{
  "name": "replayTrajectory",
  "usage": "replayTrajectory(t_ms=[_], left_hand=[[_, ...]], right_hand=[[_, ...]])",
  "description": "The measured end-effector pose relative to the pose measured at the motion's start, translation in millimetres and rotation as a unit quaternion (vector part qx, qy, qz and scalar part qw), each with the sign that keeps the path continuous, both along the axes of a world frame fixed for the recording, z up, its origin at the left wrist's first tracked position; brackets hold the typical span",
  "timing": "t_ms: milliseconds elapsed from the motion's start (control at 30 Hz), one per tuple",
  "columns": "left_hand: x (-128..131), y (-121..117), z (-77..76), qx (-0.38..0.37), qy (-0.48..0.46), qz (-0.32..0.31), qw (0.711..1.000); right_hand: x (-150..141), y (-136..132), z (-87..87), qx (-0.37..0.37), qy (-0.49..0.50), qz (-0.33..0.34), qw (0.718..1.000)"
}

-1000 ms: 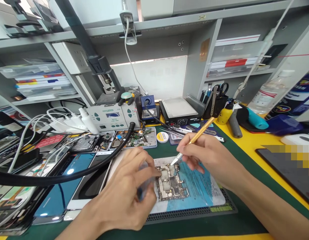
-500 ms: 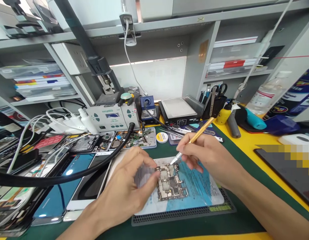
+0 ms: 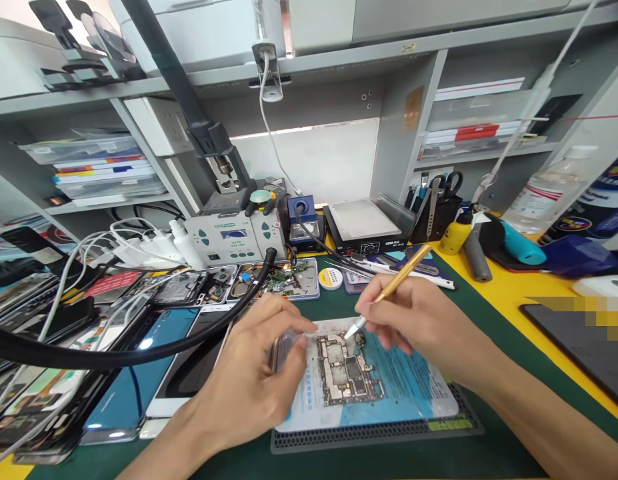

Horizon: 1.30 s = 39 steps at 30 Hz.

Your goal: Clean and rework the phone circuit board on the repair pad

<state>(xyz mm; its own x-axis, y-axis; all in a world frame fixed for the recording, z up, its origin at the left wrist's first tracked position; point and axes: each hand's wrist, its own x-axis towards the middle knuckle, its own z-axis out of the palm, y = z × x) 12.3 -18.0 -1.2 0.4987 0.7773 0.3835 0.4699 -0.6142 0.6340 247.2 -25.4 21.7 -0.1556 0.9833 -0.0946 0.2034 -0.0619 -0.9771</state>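
A phone circuit board [image 3: 333,383] lies flat on a blue and white pad [image 3: 413,393]. My right hand [image 3: 409,310] grips a slim, pen-like tool with a gold handle [image 3: 399,277]. Its pale silvery tip tapers down to the board's upper part; whether it is a blade or a brush I cannot tell. Just left of the board, over the pad's edge, hovers my left hand [image 3: 263,367]. Its thumb and forefinger are bent with a small gap between them, and nothing shows in that gap.
Phones, including a blue one [image 3: 139,373], lie at left beneath a thick black hose [image 3: 189,350]. Behind are a tray of small parts [image 3: 309,273], a rework station [image 3: 233,237] and a flat heating plate [image 3: 363,220]. Bottles [image 3: 456,230] and a dark tablet [image 3: 579,353] are at right.
My left thumb and forefinger have come away from the board's left edge. The tool's tip has shifted slightly down over the board. The whole view has moved a little.
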Motion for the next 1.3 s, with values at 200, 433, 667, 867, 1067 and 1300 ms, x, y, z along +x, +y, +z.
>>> replayTrajectory(t_ms=[200, 433, 667, 867, 1067, 1300], left_hand=[[-11.3, 0.3, 6.3, 0.030, 0.126, -0.086, 0.988], [-9.4, -5.7, 8.2, 0.101, 0.188, -0.120, 0.970], [-14.5, -1.3, -1.0, 0.037, 0.085, -0.027, 0.995], [-8.6, 2.7, -1.2, -0.090, -0.001, 0.008, 0.996], [-1.5, -1.9, 2.0, -0.319, -0.159, 0.021, 0.934], [2.8, 0.9, 7.2, -0.552, -0.291, 0.014, 0.781]], right_hand=[[-3.5, -3.8, 3.4, -0.012, -0.060, 0.037, 0.997], [-1.5, 0.3, -0.8, -0.003, -0.052, 0.015, 0.999], [-0.4, -2.3, 1.5, 0.004, -0.044, 0.007, 0.999], [-1.5, -2.6, 0.1, 0.004, -0.030, 0.001, 1.000], [-1.3, -0.7, -0.1, -0.006, -0.007, 0.004, 1.000], [1.1, 0.9, -3.3, -0.049, 0.071, 0.012, 0.996]])
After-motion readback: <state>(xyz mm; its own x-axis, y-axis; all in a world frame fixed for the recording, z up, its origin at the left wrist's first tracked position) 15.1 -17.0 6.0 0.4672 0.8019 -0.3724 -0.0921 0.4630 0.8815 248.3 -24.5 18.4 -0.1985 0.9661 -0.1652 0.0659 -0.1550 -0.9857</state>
